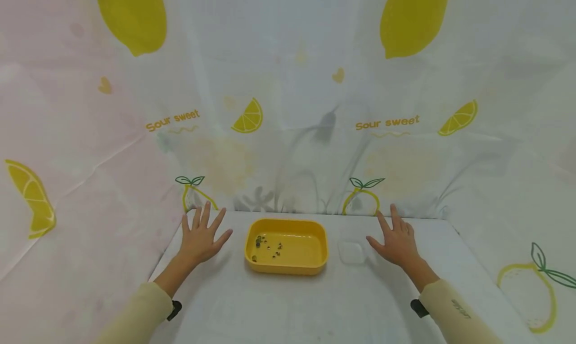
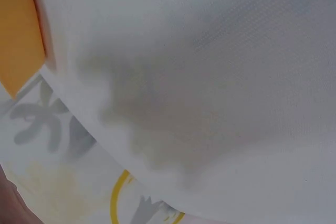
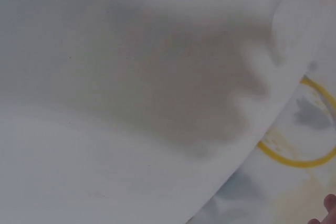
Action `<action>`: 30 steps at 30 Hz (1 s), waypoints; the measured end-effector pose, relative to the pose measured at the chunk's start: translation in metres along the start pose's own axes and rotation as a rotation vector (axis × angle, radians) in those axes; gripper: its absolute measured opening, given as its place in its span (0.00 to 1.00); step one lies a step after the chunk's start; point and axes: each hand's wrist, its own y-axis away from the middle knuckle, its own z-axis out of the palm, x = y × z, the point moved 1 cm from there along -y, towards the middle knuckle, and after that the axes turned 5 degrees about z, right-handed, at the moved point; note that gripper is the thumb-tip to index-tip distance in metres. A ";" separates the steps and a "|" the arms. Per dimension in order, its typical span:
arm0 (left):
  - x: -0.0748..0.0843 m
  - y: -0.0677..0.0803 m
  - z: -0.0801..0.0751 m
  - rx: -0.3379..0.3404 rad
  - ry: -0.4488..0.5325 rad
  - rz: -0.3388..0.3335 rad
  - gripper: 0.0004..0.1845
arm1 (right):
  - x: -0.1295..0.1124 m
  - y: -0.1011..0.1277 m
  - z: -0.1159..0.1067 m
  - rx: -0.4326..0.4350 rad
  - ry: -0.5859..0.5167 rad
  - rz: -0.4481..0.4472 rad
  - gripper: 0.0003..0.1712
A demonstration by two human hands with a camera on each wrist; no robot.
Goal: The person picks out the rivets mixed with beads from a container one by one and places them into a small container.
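the yellow rectangular tray [image 1: 286, 264] sits on the white table [image 1: 288, 309], near its far edge, and serves as the reference point. small dark beads [image 1: 268, 247] lie scattered on the tray floor, mostly toward its left half. the left hand [image 1: 201, 236] rests flat on the table to the left of the tray, fingers spread and straight, holding nothing. a small clear container [image 1: 351, 252] lies just right of the tray. the right hand [image 1: 396, 241] rests flat beyond that container, fingers spread, holding nothing. a lemon-print cloth [image 1: 288, 109] hangs behind the tray.
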 end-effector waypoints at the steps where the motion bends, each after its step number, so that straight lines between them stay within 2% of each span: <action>1: 0.002 0.000 0.000 0.002 0.004 0.006 0.40 | -0.002 -0.001 0.001 0.000 -0.002 -0.005 0.48; 10: 0.018 -0.007 0.001 0.012 0.004 0.059 0.40 | -0.025 -0.005 0.000 0.019 0.002 -0.046 0.48; 17: 0.034 -0.004 0.012 -0.006 0.009 0.091 0.41 | -0.043 -0.009 0.007 0.018 0.015 -0.086 0.48; 23: 0.055 -0.002 0.026 -0.033 0.081 0.158 0.45 | -0.063 -0.013 0.010 0.002 -0.002 -0.106 0.49; 30: 0.075 -0.005 0.032 -0.094 0.184 0.237 0.52 | -0.087 -0.017 0.020 -0.038 -0.017 -0.126 0.49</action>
